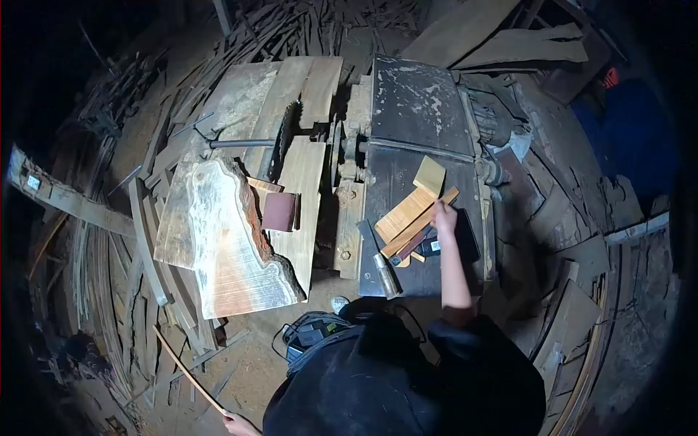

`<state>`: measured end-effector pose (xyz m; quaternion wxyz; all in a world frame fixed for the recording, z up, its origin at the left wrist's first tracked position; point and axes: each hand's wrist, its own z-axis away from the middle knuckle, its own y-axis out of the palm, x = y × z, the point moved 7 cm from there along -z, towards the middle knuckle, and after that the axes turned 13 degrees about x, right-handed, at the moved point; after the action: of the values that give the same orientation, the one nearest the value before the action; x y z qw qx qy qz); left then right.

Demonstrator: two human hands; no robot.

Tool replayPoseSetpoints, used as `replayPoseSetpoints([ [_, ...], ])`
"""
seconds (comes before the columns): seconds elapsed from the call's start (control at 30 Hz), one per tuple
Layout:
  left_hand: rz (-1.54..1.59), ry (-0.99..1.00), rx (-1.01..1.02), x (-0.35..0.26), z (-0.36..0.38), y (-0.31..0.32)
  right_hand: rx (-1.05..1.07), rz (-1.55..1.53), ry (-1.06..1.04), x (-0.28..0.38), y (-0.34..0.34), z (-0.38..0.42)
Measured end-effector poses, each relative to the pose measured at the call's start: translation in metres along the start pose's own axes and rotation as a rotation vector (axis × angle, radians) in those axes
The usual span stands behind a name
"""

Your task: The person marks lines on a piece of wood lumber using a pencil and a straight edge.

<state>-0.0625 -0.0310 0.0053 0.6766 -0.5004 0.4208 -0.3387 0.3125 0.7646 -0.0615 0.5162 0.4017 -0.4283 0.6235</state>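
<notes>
My right hand [443, 218] is closed at the end of a narrow wooden strip [418, 224] on the dark machine table [396, 171]. Beside the strip lie a wider wood block [406, 214] and a yellowish sanding sheet [430, 176]. A metal-ended tool [387, 276] rests near the table's front edge, close to a dark blade [369, 236]. Low at the left, my left hand [241, 424] is wrapped round the lower end of a long thin wooden stick [187, 372], which slants up and left.
A live-edge slab [229, 247] and a reddish-brown sanding pad [280, 211] lie on the left boards. Between boards stands a toothed circular saw blade [286, 138]. Scrap wood [305, 29] covers the floor behind. A power tool [309, 334] is near my body.
</notes>
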Motion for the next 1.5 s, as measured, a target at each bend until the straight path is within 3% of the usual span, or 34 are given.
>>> replayPoseSetpoints([
  [0.07,0.019,0.008,0.003,0.021,-0.001,0.023,0.005,0.031,-0.030,-0.012,0.006,0.033],
  [0.17,0.012,0.073,0.056,0.044,-0.009,0.049,0.041,0.087,0.148,-0.039,0.022,0.089],
  [0.2,0.053,0.017,0.157,-0.024,0.050,0.009,0.088,0.081,0.240,-0.040,0.027,0.105],
  [0.3,0.143,0.279,-0.015,-0.024,0.059,0.023,0.182,0.047,0.370,-0.053,0.033,0.128],
  [0.4,0.408,0.302,0.180,-0.057,0.073,0.018,0.186,0.103,0.400,-0.057,0.034,0.125],
  [0.5,0.571,0.370,0.232,-0.089,0.087,0.003,0.231,0.148,0.401,-0.053,0.041,0.114],
  [0.63,0.657,0.439,0.273,-0.119,0.083,0.008,0.098,-0.108,0.451,-0.072,0.039,0.099],
  [0.7,0.483,0.470,0.364,-0.163,0.077,0.007,0.115,-0.237,0.481,-0.090,0.035,0.079],
  [0.73,0.525,0.514,0.312,-0.175,0.074,0.009,0.105,-0.378,0.478,-0.086,0.038,0.085],
  [0.83,0.522,0.639,0.206,-0.225,0.065,-0.002,0.371,-0.466,0.170,-0.081,0.029,0.070],
  [0.9,0.534,0.706,0.183,-0.251,0.055,-0.005,0.076,-0.538,0.145,-0.054,0.030,0.082],
  [0.93,0.567,0.736,0.182,-0.260,0.050,-0.004,0.094,-0.352,-0.073,0.004,0.050,0.110],
  [0.97,0.599,0.762,0.181,-0.266,0.045,-0.001,0.194,-0.389,-0.278,-0.002,0.044,0.089],
  [1.03,0.553,0.766,0.216,-0.276,0.034,0.010,0.211,-0.229,-0.600,0.081,0.100,0.143],
  [1.07,0.525,0.773,0.242,-0.275,0.034,0.016,0.372,-0.031,-0.743,0.104,0.121,0.155],
  [1.1,0.544,0.755,0.285,-0.270,0.034,0.024,0.384,-0.006,-0.620,0.111,0.142,0.160],
  [1.17,0.590,0.731,0.353,-0.268,0.028,0.040,0.590,-0.081,-0.603,0.139,0.212,0.194],
  [1.23,0.588,0.689,0.391,-0.257,0.026,0.054,0.648,-0.031,-0.261,0.105,0.257,0.201],
  [1.3,0.569,0.628,0.417,-0.249,0.026,0.061,0.908,0.122,-0.078,0.076,0.301,0.222],
  [1.37,0.569,0.578,0.439,-0.234,0.023,0.070,1.035,0.195,0.118,0.043,0.328,0.241],
  [1.43,0.541,0.568,0.499,-0.231,0.022,0.069,1.185,0.455,-0.238,0.016,0.343,0.239],
  [1.5,0.574,0.537,0.533,-0.227,0.020,0.074,1.231,0.435,-0.015,-0.007,0.355,0.243],
])
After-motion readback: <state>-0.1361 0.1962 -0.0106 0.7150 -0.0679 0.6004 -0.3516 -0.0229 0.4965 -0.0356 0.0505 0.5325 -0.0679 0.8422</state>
